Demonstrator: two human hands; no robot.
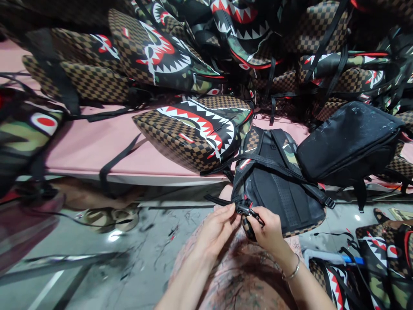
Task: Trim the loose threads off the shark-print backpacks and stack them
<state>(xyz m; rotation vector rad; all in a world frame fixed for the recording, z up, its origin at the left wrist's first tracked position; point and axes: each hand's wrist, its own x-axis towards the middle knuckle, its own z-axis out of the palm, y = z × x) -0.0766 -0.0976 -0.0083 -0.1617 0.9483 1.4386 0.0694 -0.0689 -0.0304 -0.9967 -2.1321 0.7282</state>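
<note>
A backpack [274,193] with a black padded back and brown checkered edges leans on the pink table's front edge, its lower part over my lap. At its lower left side my left hand [221,228] has its fingers pinched on a short black strap [219,200]. My right hand [267,226] is closed around a slim, dark tool [247,209], whose tip meets the strap by the left fingertips. I cannot make out the tool's exact kind. A bit of red shows beside it. The backpack's shoulder straps [284,165] lie loosely across its back.
On the pink table [87,146] lies a checkered shark-mouth backpack [196,133]. A black bag [348,142] sits to the right. More backpacks [161,51] are piled behind. Below right are further bags [374,254]. Another person's feet [109,217] and thread scraps are on the floor.
</note>
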